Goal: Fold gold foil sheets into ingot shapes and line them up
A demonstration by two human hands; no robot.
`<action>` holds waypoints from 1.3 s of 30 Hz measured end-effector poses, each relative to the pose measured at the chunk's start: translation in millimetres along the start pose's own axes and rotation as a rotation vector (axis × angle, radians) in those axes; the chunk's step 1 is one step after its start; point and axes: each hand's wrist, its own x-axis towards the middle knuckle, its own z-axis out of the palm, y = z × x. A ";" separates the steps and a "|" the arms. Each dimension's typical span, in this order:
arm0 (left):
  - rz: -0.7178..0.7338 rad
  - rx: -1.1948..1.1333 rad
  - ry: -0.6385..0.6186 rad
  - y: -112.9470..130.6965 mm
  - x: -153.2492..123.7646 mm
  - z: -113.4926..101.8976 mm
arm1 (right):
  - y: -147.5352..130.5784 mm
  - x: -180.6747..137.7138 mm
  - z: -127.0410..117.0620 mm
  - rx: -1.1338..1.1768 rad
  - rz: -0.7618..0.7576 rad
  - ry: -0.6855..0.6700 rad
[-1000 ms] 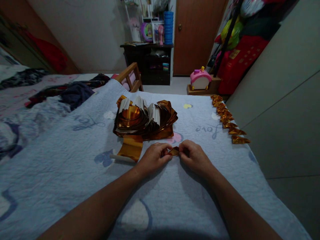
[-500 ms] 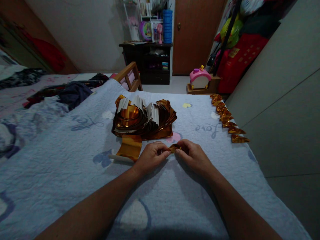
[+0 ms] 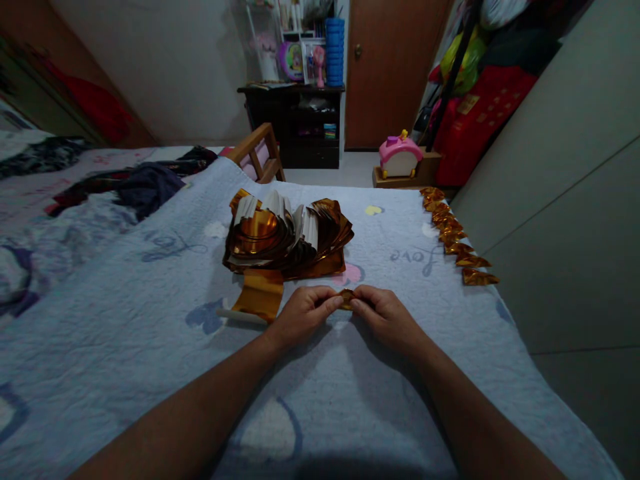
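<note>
Between my two hands is a small folded piece of gold foil paper [image 3: 346,299], pinched at both ends just above the bedspread. My left hand [image 3: 309,310] grips its left end between thumb and fingers. On the other end, my right hand [image 3: 381,310] is closed the same way. My fingers cover much of the piece. A single curled gold sheet [image 3: 260,293] lies beside my left wrist. Beyond it sits a thick, bent stack of gold foil sheets [image 3: 320,260] with white backs showing.
Several folded gold pieces [image 3: 453,233] form a row along the right edge of the light blue bedspread [image 3: 150,360]. Dark clothes [image 3: 150,187] lie at the left. A wooden chair [image 3: 270,157] and a pink toy case [image 3: 400,157] stand past the far edge.
My right hand has shifted slightly and its fingers are lower over the foil piece. The folded piece looks more compact between my hands. The stack and the row are unmoved.
</note>
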 end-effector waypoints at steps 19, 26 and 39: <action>-0.080 -0.173 -0.019 -3.6 -1.9 0.4 | -3.0 -1.1 -0.8 0.017 0.064 -0.049; -0.106 -0.229 0.044 -0.8 -0.8 0.0 | 4.2 -1.8 3.1 0.172 0.015 0.070; -0.124 -0.325 0.042 -0.4 0.3 -1.3 | 5.9 0.8 -2.1 0.079 -0.144 0.228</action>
